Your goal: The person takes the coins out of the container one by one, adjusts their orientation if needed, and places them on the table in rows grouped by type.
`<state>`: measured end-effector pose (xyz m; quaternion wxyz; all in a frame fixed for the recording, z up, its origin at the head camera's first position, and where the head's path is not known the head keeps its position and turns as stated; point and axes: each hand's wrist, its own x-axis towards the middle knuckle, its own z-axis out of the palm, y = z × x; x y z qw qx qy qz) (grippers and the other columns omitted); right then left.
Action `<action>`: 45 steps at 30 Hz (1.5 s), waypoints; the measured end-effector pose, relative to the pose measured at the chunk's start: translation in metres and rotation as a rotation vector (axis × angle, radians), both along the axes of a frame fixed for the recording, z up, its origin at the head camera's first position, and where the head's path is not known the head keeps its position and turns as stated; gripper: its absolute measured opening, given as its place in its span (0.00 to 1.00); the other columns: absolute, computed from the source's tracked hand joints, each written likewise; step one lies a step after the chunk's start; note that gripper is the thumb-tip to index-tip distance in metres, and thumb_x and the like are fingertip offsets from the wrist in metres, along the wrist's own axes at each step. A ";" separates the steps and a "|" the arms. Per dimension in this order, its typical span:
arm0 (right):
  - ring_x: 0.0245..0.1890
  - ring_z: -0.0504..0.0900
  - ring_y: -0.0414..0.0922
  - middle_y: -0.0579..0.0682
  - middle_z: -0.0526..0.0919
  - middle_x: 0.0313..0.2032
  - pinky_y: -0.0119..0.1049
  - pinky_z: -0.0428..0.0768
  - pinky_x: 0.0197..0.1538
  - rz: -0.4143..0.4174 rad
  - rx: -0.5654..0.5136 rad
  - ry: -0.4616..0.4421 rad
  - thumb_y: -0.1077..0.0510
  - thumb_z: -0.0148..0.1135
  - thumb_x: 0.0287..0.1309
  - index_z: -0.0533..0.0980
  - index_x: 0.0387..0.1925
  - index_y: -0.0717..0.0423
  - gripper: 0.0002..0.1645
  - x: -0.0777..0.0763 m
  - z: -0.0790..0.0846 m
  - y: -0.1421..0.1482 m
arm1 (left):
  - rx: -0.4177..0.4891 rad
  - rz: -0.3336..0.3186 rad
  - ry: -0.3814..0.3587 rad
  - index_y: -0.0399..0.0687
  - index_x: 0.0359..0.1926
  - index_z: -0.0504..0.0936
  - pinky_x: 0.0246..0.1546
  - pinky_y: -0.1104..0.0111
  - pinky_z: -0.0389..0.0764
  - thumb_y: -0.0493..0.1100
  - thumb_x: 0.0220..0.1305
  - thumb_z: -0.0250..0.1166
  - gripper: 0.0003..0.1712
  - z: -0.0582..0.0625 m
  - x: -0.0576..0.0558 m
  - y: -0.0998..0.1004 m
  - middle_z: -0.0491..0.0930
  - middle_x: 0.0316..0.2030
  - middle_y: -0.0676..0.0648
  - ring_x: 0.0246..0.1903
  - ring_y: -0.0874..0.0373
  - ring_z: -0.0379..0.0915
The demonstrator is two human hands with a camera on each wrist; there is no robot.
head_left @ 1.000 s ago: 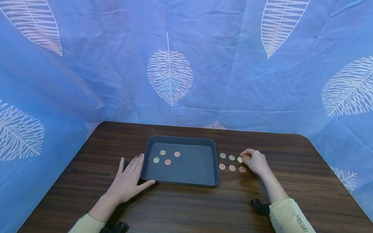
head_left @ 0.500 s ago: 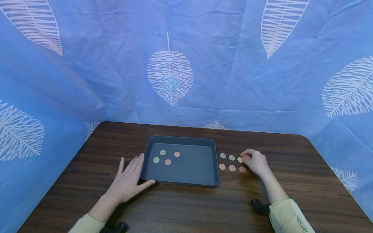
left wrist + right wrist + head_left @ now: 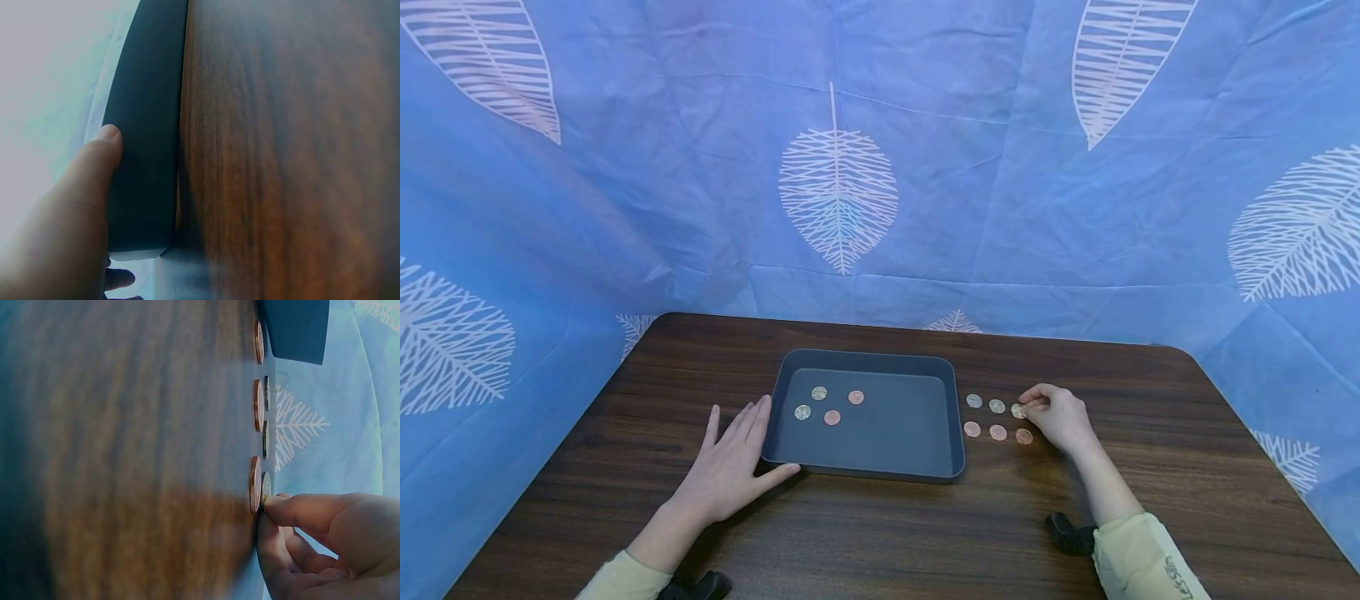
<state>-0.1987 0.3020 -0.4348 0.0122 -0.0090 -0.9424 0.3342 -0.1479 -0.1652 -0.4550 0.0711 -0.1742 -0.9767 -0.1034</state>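
Fingers of the right hand (image 3: 1062, 419) pinch a round gold-coloured metal coin (image 3: 1017, 411) on the brown wood-grain table (image 3: 887, 537), right of the dark grey rectangular tray (image 3: 895, 437); those of the left hand (image 3: 728, 469), straight and spread, touch the tray's near left corner.
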 end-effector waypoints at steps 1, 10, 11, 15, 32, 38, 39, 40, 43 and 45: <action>0.34 0.82 0.53 0.57 0.82 0.33 0.48 0.79 0.37 -0.001 -0.001 0.003 0.67 0.59 0.60 0.79 0.38 0.67 0.06 0.000 0.000 0.000 | 0.000 0.000 -0.001 0.38 0.74 0.49 0.65 0.39 0.36 0.83 0.53 0.44 0.64 0.000 0.000 0.000 0.55 0.71 0.39 0.68 0.43 0.54; 0.35 0.82 0.53 0.56 0.83 0.33 0.48 0.79 0.38 -0.009 -0.006 0.012 0.68 0.58 0.60 0.79 0.38 0.66 0.07 -0.001 -0.002 0.000 | 0.002 0.003 -0.004 0.38 0.74 0.49 0.65 0.39 0.36 0.81 0.54 0.46 0.63 0.001 0.000 -0.001 0.55 0.71 0.39 0.68 0.43 0.54; 0.35 0.82 0.53 0.57 0.83 0.33 0.48 0.79 0.38 -0.010 -0.007 0.010 0.68 0.58 0.60 0.79 0.38 0.66 0.07 -0.001 -0.001 0.000 | 0.002 0.003 -0.005 0.38 0.74 0.49 0.65 0.39 0.36 0.81 0.54 0.46 0.63 0.001 -0.001 -0.001 0.54 0.71 0.39 0.68 0.43 0.54; 0.35 0.82 0.53 0.57 0.83 0.33 0.48 0.79 0.38 -0.010 -0.010 0.010 0.68 0.58 0.60 0.79 0.39 0.66 0.07 -0.001 -0.001 0.000 | 0.002 0.005 -0.007 0.38 0.74 0.48 0.65 0.39 0.35 0.82 0.54 0.46 0.63 0.001 -0.001 0.000 0.54 0.71 0.39 0.68 0.43 0.53; 0.36 0.82 0.48 0.53 0.83 0.35 0.44 0.79 0.40 0.089 -0.136 0.129 0.64 0.60 0.62 0.79 0.44 0.63 0.10 -0.003 0.018 -0.042 | 0.006 0.005 -0.009 0.37 0.74 0.49 0.65 0.39 0.35 0.80 0.54 0.48 0.63 0.002 -0.001 0.000 0.55 0.71 0.39 0.68 0.43 0.54; 0.37 0.83 0.45 0.51 0.83 0.36 0.38 0.81 0.41 0.187 -0.245 0.143 0.63 0.61 0.62 0.79 0.44 0.62 0.10 -0.002 0.025 -0.083 | 0.000 0.005 -0.005 0.38 0.74 0.48 0.65 0.39 0.36 0.81 0.54 0.46 0.63 0.001 -0.001 0.000 0.54 0.71 0.39 0.68 0.43 0.54; 0.37 0.83 0.45 0.51 0.82 0.37 0.37 0.81 0.42 0.206 -0.267 0.142 0.63 0.62 0.61 0.79 0.44 0.62 0.10 -0.002 0.026 -0.091 | -0.002 0.005 -0.003 0.38 0.74 0.49 0.65 0.39 0.36 0.82 0.54 0.46 0.63 0.001 -0.001 0.000 0.54 0.71 0.39 0.68 0.43 0.54; 0.38 0.83 0.45 0.51 0.82 0.37 0.36 0.81 0.42 0.227 -0.288 0.141 0.63 0.62 0.61 0.79 0.45 0.62 0.11 -0.002 0.027 -0.098 | -0.002 0.005 -0.002 0.38 0.74 0.49 0.65 0.39 0.36 0.82 0.54 0.45 0.63 0.001 -0.001 0.000 0.54 0.71 0.39 0.68 0.43 0.54; 0.38 0.83 0.45 0.51 0.82 0.38 0.35 0.81 0.42 0.277 -0.334 0.139 0.64 0.63 0.60 0.79 0.44 0.62 0.11 -0.002 0.030 -0.119 | -0.003 0.003 0.001 0.37 0.74 0.49 0.65 0.39 0.36 0.82 0.54 0.45 0.64 0.001 -0.001 0.000 0.54 0.71 0.39 0.68 0.43 0.54; 0.39 0.83 0.45 0.50 0.82 0.38 0.34 0.81 0.42 0.303 -0.353 0.141 0.64 0.63 0.60 0.79 0.44 0.62 0.11 -0.001 0.030 -0.132 | -0.002 0.000 0.001 0.37 0.74 0.48 0.65 0.39 0.35 0.82 0.53 0.44 0.64 0.001 -0.001 0.001 0.54 0.71 0.39 0.68 0.43 0.54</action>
